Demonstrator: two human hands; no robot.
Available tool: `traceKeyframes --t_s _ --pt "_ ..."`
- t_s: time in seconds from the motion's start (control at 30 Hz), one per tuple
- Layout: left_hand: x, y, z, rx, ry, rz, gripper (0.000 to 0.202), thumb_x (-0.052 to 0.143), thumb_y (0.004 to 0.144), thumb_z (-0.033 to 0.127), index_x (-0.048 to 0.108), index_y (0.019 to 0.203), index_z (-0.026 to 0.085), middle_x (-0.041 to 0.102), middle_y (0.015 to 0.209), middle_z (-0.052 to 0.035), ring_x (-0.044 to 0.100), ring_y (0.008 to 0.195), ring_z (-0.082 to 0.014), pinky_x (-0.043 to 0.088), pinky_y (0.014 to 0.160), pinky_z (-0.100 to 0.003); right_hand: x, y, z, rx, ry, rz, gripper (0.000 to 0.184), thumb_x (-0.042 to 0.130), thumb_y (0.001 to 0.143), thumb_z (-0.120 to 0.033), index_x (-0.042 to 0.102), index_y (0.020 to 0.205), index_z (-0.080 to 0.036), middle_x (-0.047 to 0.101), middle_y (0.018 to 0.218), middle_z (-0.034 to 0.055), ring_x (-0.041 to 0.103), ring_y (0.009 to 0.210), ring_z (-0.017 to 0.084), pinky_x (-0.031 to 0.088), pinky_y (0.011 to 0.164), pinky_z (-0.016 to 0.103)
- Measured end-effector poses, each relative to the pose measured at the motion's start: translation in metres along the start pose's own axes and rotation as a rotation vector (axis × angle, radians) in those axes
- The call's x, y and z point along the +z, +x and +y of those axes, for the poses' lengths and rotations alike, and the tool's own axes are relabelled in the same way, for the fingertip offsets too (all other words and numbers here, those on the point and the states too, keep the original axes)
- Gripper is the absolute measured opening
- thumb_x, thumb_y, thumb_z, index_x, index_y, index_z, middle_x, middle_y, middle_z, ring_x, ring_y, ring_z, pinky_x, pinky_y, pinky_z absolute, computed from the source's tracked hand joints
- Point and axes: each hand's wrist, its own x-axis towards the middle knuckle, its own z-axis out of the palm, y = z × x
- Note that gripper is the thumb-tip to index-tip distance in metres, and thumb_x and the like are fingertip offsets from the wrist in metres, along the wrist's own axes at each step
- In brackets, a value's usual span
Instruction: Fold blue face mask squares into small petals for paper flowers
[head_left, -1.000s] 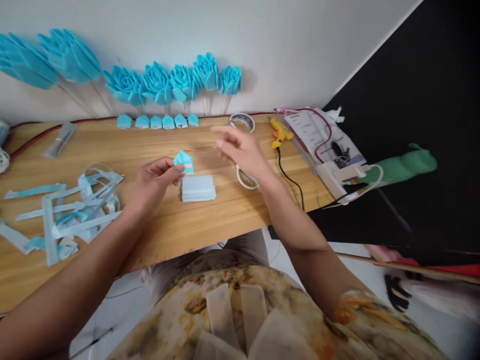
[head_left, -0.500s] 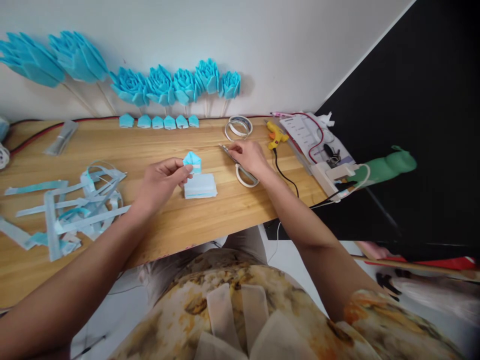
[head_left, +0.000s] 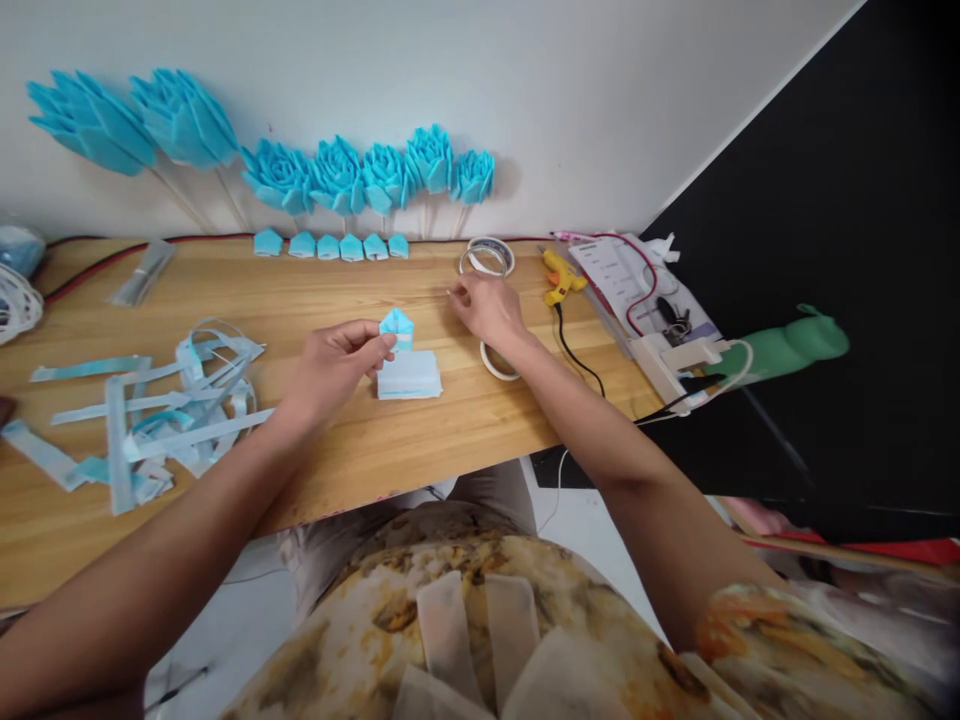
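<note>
Head view, left hand (head_left: pixel 339 362) pinching folded blue piece (head_left: pixel 396 323), right hand (head_left: pixel 489 308) curled, grip unclear

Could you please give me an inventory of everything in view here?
Flowers: 7, blue, on sticks along the wall
Folded pieces: 6, blue, row below the flowers
Held piece: 1, blue, left fingers
Sheet stack: 1, pale blue, table centre
Cut strips: many, pale blue, table left
Slim bundle: 1, greyish, back left
Woven item: 1, white, left edge
Rings: at least 2, whitish, back edge and by right wrist
Glue gun: 1, yellow, table right
Papers: count unclear, white, back right
Power strip: 1, white, right edge
Soft item: 1, green, far right
Table: 1, wood-toned, centre
Left hand: 1, bare, beside stack
Right hand: 1, bare, near rings
</note>
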Motion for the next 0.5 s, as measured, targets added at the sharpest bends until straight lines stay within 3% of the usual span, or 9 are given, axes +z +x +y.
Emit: traceKeyframes --t_s 0.13,0.3,0.5 --pt "0.0 -0.001 0.002 -0.024 0.034 0.009 0.021 0.072 0.077 0.037 0.067 0.065 0.02 0.059 0.061 0.0024 0.049 0.057 -0.011 0.044 0.058 -0.023 0.009 0.008 0.005 0.117 0.129 0.028 0.019 0.056 0.092 -0.026 0.073 0.091 -0.018 0.076 0.089 0.0063 0.067 0.081 0.021 0.042 0.069 0.031" --pt "0.002 -0.002 0.007 -0.052 0.036 0.031 0.022 0.07 0.077 0.035 0.065 0.062 0.02 0.058 0.059 0.0023 0.049 0.056 -0.0112 0.043 0.056 -0.024 0.025 0.011 0.018 0.221 0.503 0.084 0.017 0.062 0.085 -0.03 0.066 0.073 -0.019 0.068 0.069 -0.0001 0.061 0.067 0.015 0.041 0.064 0.027" --pt "0.001 -0.001 0.004 -0.043 0.009 0.016 0.019 0.072 0.076 0.034 0.067 0.064 0.021 0.06 0.061 0.0019 0.05 0.058 -0.0112 0.043 0.058 -0.024 0.034 0.009 0.017 0.28 0.81 0.182 0.013 0.053 0.087 -0.028 0.06 0.077 -0.021 0.065 0.068 -0.0021 0.06 0.064 0.014 0.047 0.065 0.025"
